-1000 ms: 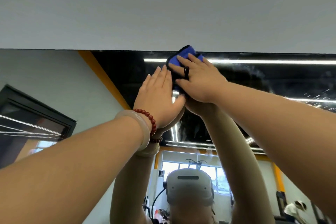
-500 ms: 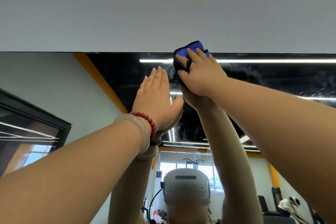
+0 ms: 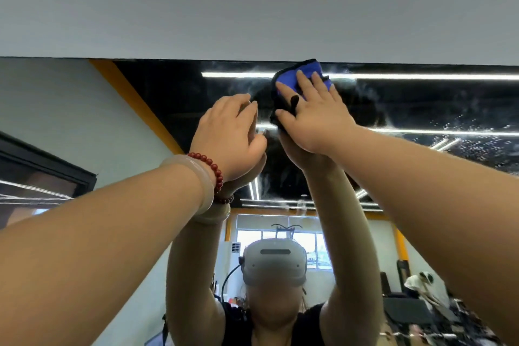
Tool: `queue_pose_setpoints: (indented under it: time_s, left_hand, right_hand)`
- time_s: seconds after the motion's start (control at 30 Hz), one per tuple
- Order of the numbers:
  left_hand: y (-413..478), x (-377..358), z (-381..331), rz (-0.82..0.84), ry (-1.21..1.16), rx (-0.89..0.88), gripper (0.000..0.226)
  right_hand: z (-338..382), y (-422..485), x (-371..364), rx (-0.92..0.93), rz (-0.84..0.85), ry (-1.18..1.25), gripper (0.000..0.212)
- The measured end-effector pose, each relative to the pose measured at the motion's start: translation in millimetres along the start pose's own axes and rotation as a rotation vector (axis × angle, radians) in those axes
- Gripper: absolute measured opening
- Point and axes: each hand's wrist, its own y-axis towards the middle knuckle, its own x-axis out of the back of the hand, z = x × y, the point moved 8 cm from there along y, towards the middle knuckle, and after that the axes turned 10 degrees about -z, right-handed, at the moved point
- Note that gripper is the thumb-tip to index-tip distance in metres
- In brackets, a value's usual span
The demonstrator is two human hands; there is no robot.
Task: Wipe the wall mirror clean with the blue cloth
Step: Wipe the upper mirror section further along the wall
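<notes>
The blue cloth [image 3: 304,76], edged in black, lies folded flat against the wall mirror [image 3: 168,101] right at its top edge, where the glass meets a plain grey wall [image 3: 252,8]. The right hand [image 3: 314,121] presses it to the glass with fingers straight and spread; a small black loop of the cloth pokes up between two of them. Just to its left, the left hand [image 3: 227,135] rests against the bare glass, fingers loosely bent and holding nothing. A red bead bracelet [image 3: 213,168] and a pale bangle [image 3: 193,174] sit on that wrist. Hazy smears ring the cloth, and droplets [image 3: 466,143] speck the glass further right. The mirror reflects a dark ceiling with light strips [image 3: 421,76], an orange band [image 3: 137,101], bright windows [image 3: 317,247] — and raised arms under a grey headset [image 3: 273,261].
</notes>
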Motion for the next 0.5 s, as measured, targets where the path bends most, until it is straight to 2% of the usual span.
queue_pose_setpoints:
  time_s: [0.1, 0.17, 0.23, 0.33, 0.4, 0.43, 0.5]
  left_hand:
    - [-14.4, -3.9, 2.0, 0.070, -0.011, 0.019, 0.059]
    - [-26.6, -3.0, 1.6, 0.086, -0.004, 0.043, 0.057]
    - [-37.8, -1.1, -0.9, 0.087, -0.004, 0.062, 0.057]
    - [-50.3, 6.5, -7.0, 0.074, 0.025, 0.026, 0.066]
    - [-57.9, 8.9, -9.8, 0.098, 0.030, 0.025, 0.070]
    - [-61.9, 9.5, -11.9, 0.115, 0.033, 0.026, 0.069]
    - [-67.9, 10.0, -17.0, 0.143, 0.033, 0.022, 0.064]
  right_hand:
    - [-46.2, -9.2, 6.6, -0.268, -0.001, 0.000, 0.060]
    - [-44.7, -19.5, 5.6, -0.320, 0.009, 0.005, 0.060]
    - [-16.7, -32.3, 2.5, -0.207, 0.018, 0.026, 0.060]
    - [32.8, -64.2, -4.7, 0.104, 0.030, 0.034, 0.059]
    - [40.9, -78.4, -6.7, 0.214, 0.056, 0.034, 0.058]
    - [34.4, -78.4, -5.8, 0.202, 0.065, 0.029, 0.057]
    - [9.4, -70.9, -0.8, 0.046, 0.063, 0.018, 0.058]
